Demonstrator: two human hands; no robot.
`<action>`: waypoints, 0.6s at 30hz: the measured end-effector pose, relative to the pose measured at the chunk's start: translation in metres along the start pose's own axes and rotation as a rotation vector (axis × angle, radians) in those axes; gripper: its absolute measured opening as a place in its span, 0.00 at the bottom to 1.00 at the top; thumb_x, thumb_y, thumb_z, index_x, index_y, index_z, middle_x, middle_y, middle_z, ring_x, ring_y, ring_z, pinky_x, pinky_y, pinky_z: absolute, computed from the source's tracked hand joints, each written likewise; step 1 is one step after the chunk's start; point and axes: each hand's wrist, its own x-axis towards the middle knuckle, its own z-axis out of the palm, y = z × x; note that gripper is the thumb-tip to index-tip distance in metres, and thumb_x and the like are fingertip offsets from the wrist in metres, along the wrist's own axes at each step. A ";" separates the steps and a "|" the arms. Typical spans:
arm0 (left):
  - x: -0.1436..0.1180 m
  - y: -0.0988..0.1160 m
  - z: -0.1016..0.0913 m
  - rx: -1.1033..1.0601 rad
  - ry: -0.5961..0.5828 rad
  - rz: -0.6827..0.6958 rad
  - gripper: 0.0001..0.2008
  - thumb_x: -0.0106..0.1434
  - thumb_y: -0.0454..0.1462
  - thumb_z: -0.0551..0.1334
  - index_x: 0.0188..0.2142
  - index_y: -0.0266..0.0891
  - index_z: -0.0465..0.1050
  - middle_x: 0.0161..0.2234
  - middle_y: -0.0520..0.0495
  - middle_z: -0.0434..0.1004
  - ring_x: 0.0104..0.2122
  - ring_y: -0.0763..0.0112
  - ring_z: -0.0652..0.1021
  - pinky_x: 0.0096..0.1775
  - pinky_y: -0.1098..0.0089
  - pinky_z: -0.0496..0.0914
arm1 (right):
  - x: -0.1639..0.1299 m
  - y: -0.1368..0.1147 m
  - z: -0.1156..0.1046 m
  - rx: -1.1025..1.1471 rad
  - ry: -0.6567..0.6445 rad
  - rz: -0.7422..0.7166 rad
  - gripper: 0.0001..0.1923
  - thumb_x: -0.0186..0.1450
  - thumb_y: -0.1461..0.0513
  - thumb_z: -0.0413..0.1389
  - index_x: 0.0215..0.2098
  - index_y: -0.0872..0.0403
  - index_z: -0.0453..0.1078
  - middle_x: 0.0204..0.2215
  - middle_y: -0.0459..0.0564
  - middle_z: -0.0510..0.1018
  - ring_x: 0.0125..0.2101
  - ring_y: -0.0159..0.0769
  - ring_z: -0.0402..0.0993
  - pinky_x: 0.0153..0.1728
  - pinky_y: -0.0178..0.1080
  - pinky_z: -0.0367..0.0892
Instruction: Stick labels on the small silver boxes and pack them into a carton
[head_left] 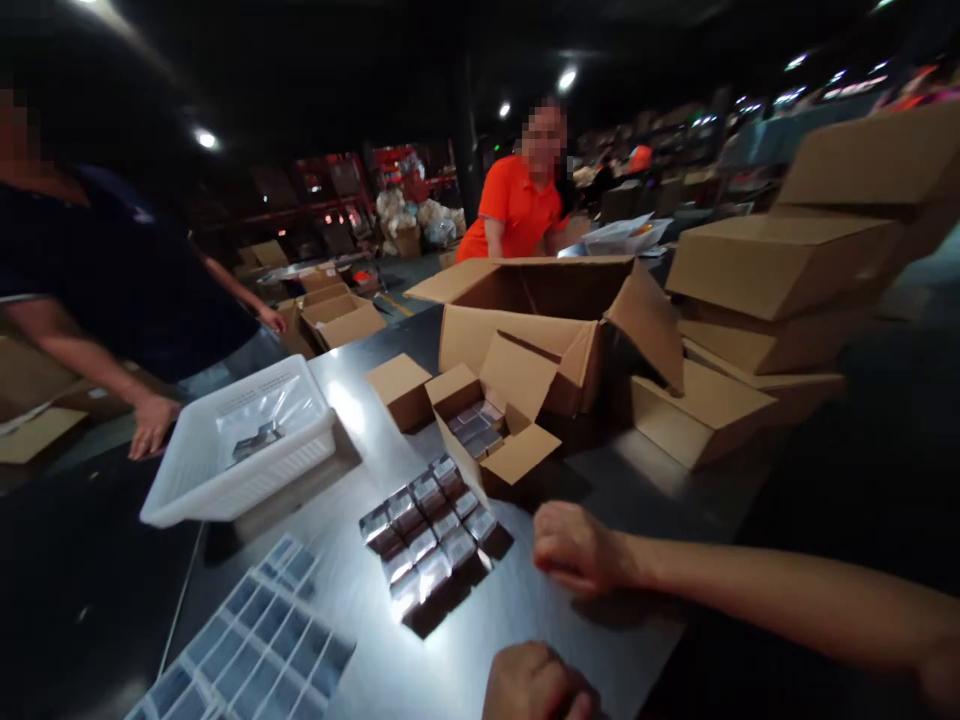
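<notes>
My right hand is curled into a loose fist, forearm stretching in from the right; nothing shows in it. My left hand sits low at the bottom edge, knuckles up, fingers folded under.

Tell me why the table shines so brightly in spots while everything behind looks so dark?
Head view: ceiling lamps glare off the metal table and the wrapped packets; the hall behind stays dim; edges bend, so the stacked boxes lean; the right hand casts a soft shadow.
</notes>
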 end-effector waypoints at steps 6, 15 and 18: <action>0.007 0.005 -0.006 0.074 -0.201 0.053 0.09 0.64 0.41 0.60 0.30 0.41 0.76 0.22 0.51 0.73 0.22 0.74 0.72 0.26 0.70 0.62 | 0.143 0.031 0.020 -0.111 -0.106 0.090 0.13 0.71 0.58 0.53 0.51 0.56 0.66 0.40 0.55 0.77 0.40 0.43 0.72 0.43 0.45 0.66; 0.018 0.005 -0.013 0.175 -0.238 0.124 0.13 0.63 0.43 0.62 0.24 0.40 0.70 0.20 0.52 0.71 0.19 0.75 0.69 0.22 0.67 0.54 | 0.212 0.051 0.096 -0.103 -0.987 0.130 0.48 0.61 0.35 0.57 0.67 0.56 0.58 0.53 0.60 0.72 0.50 0.53 0.73 0.45 0.46 0.68; 0.020 0.006 -0.015 0.152 -0.235 0.114 0.13 0.64 0.43 0.62 0.25 0.40 0.71 0.20 0.52 0.71 0.20 0.74 0.70 0.22 0.67 0.54 | 0.207 0.050 0.092 -0.110 -0.988 0.166 0.45 0.64 0.36 0.54 0.68 0.56 0.57 0.53 0.60 0.72 0.50 0.52 0.73 0.47 0.46 0.67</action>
